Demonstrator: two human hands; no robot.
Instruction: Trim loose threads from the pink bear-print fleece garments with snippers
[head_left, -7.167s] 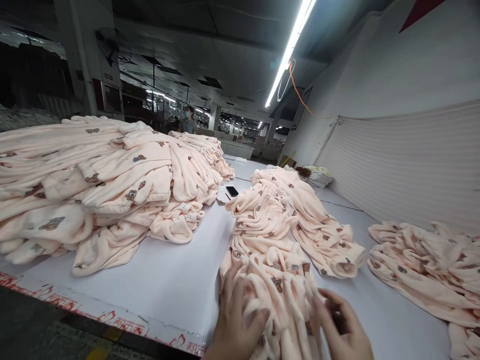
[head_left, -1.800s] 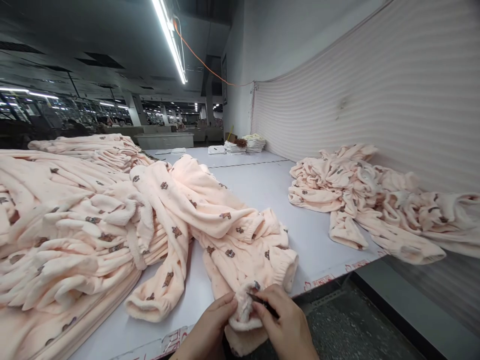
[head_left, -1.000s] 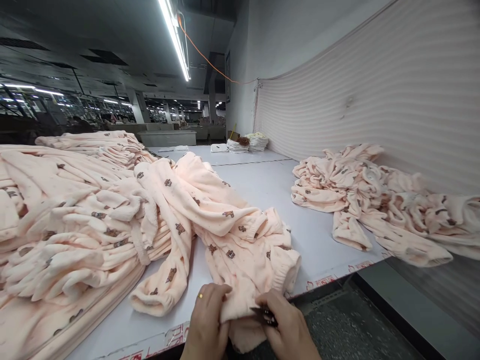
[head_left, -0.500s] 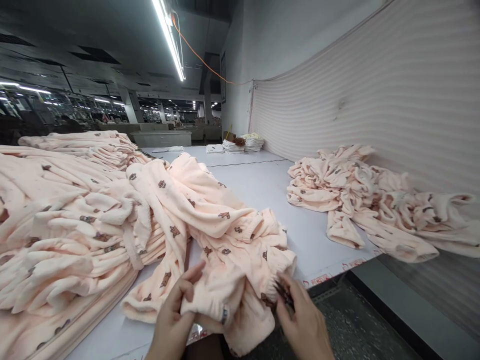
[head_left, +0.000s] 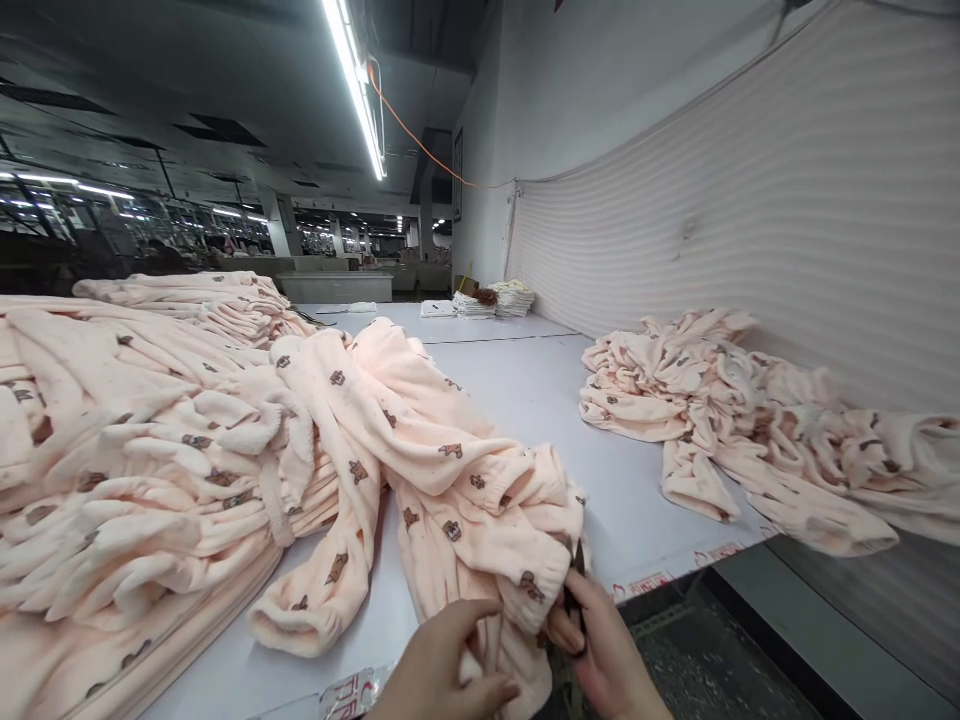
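A peach fleece garment with small brown bear prints (head_left: 450,470) lies across the white table (head_left: 525,390), its cuffed end hanging over the near edge. My left hand (head_left: 442,670) grips the fabric just below that cuff, fingers curled round it. My right hand (head_left: 600,650) is closed on a small dark tool, apparently thread snips (head_left: 574,590), whose tip touches the cuff. The garment's other leg (head_left: 315,590) trails toward the left.
A tall stack of the same peach garments (head_left: 127,460) fills the left of the table. Another loose heap (head_left: 742,420) lies at the right by a striped wall covering (head_left: 750,220). Folded white pieces (head_left: 495,298) sit at the far end. Dark floor (head_left: 712,650) runs along the right.
My left hand has shifted from holding up a folded cuff to gripping lower fabric at the edge. My right hand has brought the dark tool up against the other cuff.
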